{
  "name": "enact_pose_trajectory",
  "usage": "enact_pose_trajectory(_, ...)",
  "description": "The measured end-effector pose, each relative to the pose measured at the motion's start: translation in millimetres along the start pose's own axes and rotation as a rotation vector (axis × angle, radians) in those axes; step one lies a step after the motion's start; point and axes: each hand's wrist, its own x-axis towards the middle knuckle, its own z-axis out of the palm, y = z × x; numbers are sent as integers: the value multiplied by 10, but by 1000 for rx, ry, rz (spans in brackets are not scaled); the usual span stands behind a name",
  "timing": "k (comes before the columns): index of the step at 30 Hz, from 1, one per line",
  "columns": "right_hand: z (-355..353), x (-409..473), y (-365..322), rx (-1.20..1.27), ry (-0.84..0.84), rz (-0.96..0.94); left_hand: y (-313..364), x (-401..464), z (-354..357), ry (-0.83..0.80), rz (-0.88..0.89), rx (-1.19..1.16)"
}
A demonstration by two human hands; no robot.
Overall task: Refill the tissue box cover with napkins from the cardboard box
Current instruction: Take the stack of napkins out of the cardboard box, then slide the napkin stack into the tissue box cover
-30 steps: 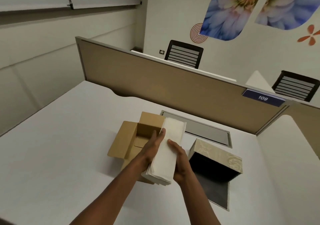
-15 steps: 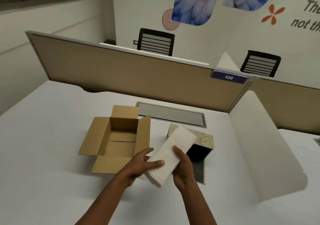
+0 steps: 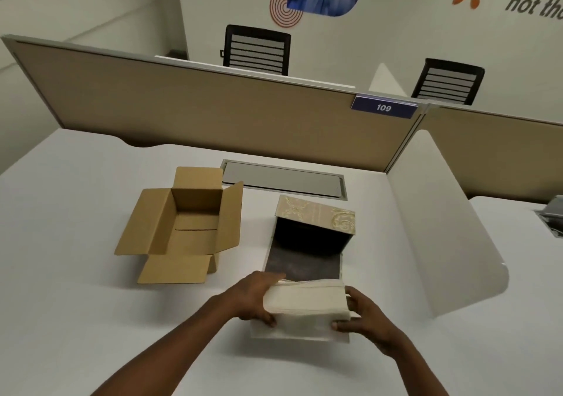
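Head view: desk, seen from above, left to right.
Box (image 3: 182, 225): on the left, flaps open, looks empty.
Left hand (image 3: 254, 299): curled round the left end of the napkins (image 3: 306, 304), thumb below.
Napkins: thick stack, held between both hands just above the desk (image 3: 76, 304), in front of the cover (image 3: 315, 228).
Right hand (image 3: 365, 315): closed on the right end.
Cover: on its side, dark opening toward the stack.
Handling: light, soft, likely to fan out; best pinched at both ends.
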Motion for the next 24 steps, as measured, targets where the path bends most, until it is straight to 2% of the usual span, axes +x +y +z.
enact_pose_trajectory(4,84,-33,279,-421,114,-51,-94,18,373,35,100,158)
enact_pose_trajectory(7,152,-48,447,-514,155,-75,-151,23,527,104,178,233)
enact_pose_trajectory(12,66,-122,319,-612,140,-141,-240,17,536,132,190,305)
enact_pose_trajectory(16,130,-78,9,-909,169,-311,-218,54,531,131,199,350)
enact_pose_trajectory(18,259,10,-88,-1075,106,-357,-222,78,546,132,206,371)
enact_pose_trajectory(21,435,140,-115,-1280,-15,-274,-232,81,533,117,198,371)
enact_pose_trajectory(24,473,165,-16,-1339,-21,-218,-274,52,508,116,167,332)
